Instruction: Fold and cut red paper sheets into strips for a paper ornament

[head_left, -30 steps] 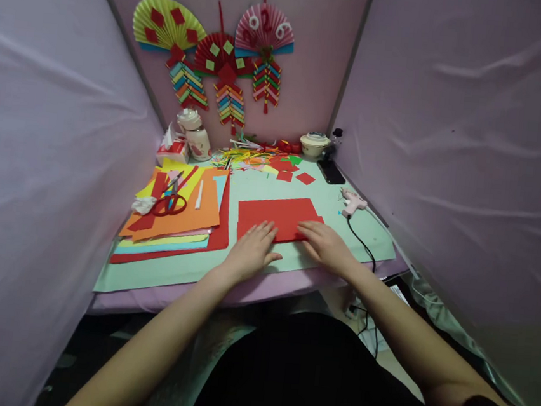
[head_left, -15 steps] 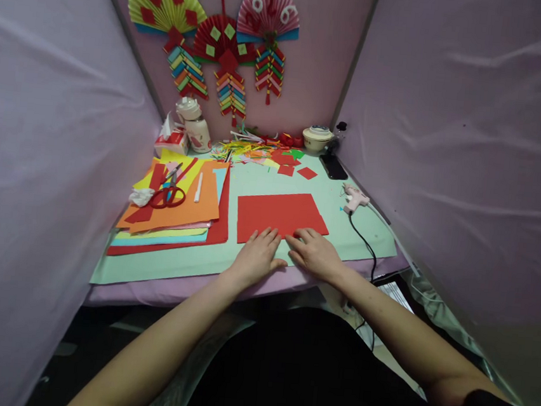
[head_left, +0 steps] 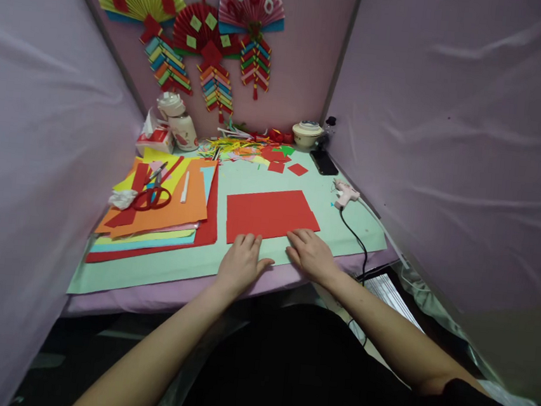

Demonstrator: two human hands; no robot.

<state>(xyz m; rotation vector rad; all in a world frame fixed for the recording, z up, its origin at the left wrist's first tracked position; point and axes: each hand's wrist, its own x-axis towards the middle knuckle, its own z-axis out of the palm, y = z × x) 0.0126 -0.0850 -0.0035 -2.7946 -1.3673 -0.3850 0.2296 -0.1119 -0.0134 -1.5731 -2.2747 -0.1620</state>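
A red sheet of paper [head_left: 272, 214] lies flat on the pale green table covering [head_left: 149, 267]. The fingertips of my left hand [head_left: 242, 263] rest at its near edge, left of the middle, with the thumb stretched out to the right. My right hand [head_left: 312, 255] lies at the same edge near the right corner, its fingers extended. Neither hand grips anything. Left of the sheet is a stack of coloured paper [head_left: 183, 214], and on it lie red-handled scissors [head_left: 153, 198], a white pen [head_left: 184, 187] and a crumpled white tissue [head_left: 122, 199].
A pink glue gun [head_left: 346, 194] with a black cord lies at the right, near a black phone [head_left: 324, 163]. Paper scraps [head_left: 237, 147], a lidded bowl [head_left: 306, 134], a bottle [head_left: 182, 127] and a tissue box [head_left: 156, 139] line the back. Paper fan decorations [head_left: 203, 30] hang on the wall.
The camera view has turned slightly right, so the scene sits further left. My hands have spread a little apart along the near edge of the red sheet.
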